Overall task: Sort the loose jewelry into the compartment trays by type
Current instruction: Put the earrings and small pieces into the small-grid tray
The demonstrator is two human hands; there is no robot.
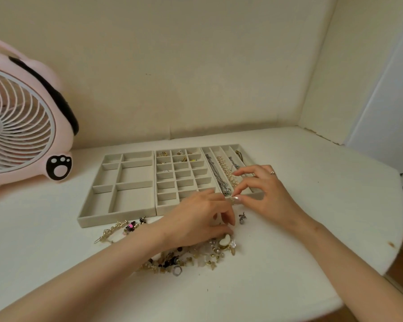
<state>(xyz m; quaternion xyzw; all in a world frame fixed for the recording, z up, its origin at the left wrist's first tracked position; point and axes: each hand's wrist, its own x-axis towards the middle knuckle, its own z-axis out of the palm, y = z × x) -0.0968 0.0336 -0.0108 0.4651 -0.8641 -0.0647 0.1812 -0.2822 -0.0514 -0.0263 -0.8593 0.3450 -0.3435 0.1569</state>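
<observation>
Three beige compartment trays lie side by side: a left tray (pixel 116 219) with large bare cells, a middle grid tray (pixel 166 209) with small earrings in its far cells, and a right slotted tray (pixel 254 195). The slots hold a silver chain (pixel 215 173), a pearl strand (pixel 226 169) and other chains. My right hand (pixel 265 194) pinches a small silver ring (pixel 232 201) at the right tray's front edge. My left hand (pixel 196 219) meets it there, fingertips on the same ring, other fingers curled above the loose jewelry pile (pixel 191 256).
A snake-shaped ring (pixel 242 218) lies alone on the white table between my hands. A gold chain bracelet (pixel 112 230) and dark beads (pixel 132 226) sit before the left tray. A pink fan (pixel 21 126) stands at the far left. The table's rounded edge (pixel 391 228) is on the right.
</observation>
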